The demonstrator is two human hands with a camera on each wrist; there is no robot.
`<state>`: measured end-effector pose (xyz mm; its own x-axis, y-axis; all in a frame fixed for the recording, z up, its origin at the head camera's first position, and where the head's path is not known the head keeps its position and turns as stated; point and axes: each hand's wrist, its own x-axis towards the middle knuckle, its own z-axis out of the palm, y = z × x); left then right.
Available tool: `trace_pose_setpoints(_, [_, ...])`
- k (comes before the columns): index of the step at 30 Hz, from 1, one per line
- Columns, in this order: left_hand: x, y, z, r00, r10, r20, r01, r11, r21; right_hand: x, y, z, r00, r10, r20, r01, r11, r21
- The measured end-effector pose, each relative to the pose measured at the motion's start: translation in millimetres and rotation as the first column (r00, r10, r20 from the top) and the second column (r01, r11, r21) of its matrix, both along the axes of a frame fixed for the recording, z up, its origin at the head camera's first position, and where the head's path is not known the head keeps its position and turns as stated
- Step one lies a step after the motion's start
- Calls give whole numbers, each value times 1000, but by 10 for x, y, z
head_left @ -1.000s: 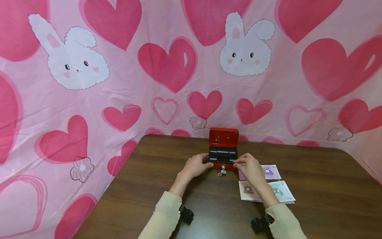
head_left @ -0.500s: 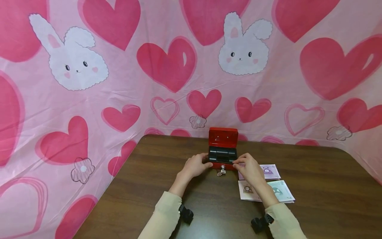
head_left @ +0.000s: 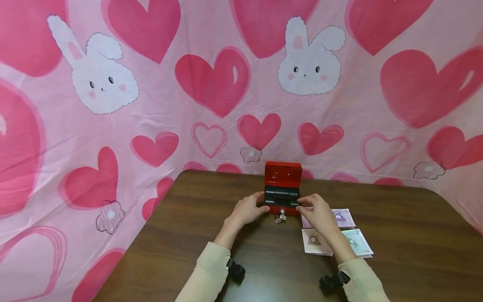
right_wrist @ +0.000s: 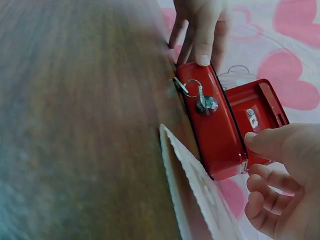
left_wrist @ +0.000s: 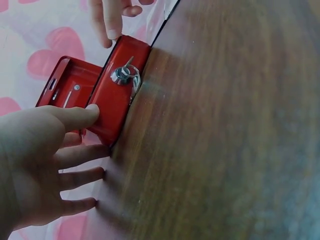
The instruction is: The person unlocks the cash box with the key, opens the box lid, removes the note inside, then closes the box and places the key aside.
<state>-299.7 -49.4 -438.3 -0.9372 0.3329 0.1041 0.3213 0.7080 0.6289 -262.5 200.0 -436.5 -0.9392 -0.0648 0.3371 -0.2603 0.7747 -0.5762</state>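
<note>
- Small red metal cash box, lid raised upright, standing on the dark brown wooden table near its far edge; a black plastic tray fills the interior, its compartments too small to make out.
- Silver key on a ring, seated in the lock on the box's front wall; seen clearly in the wrist views.
- Left hand: thumb pressed on the box's near left corner, the other fingers loosely extended and slightly spread beside the box wall, not wrapped round it.
- Right hand: thumb tip at the box's right front corner, remaining fingers gently curled beside the wall; whether they touch it cannot be told.
- Pastel paper notes with cartoon motifs, lying flat on the table to the right of the box, partly covered by the right forearm; their print is illegible.
- Pink fabric backdrop with red hearts and white rabbits, hanging behind the table.
- No readable lettering on the box.
</note>
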Motion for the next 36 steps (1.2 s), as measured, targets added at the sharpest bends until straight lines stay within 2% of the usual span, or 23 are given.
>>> trace_pose_setpoints(4, [-18,-15,-9,1000,-5,-4,5,1000,-8,3,30,39,998,4,-59,-6,999,-31])
trace_pose_setpoints(9, [-33,-29,2,1000,-18,23,18,1000,1,-26,89,51,998,2,-59,-7,997,-77])
trace_pose_setpoints(15, [-52,-79,51,996,-13,83,4,994,107,-158,166,102,999,19,-50,-24,993,-114])
trace_pose_setpoints(20, [-83,-66,66,996,-16,89,0,985,175,-287,214,200,999,24,-29,-28,992,-125])
trace_pose_setpoints(24, [-114,-18,94,998,-6,69,-7,980,197,-370,237,247,999,43,-17,-45,993,-112])
trace_pose_setpoints(28, [-169,44,154,999,14,29,-19,985,174,-438,267,264,998,37,-59,-45,991,-125])
trace_pose_setpoints(36, [-290,97,381,997,47,-60,-41,995,96,-567,269,353,995,50,-92,-63,987,-147])
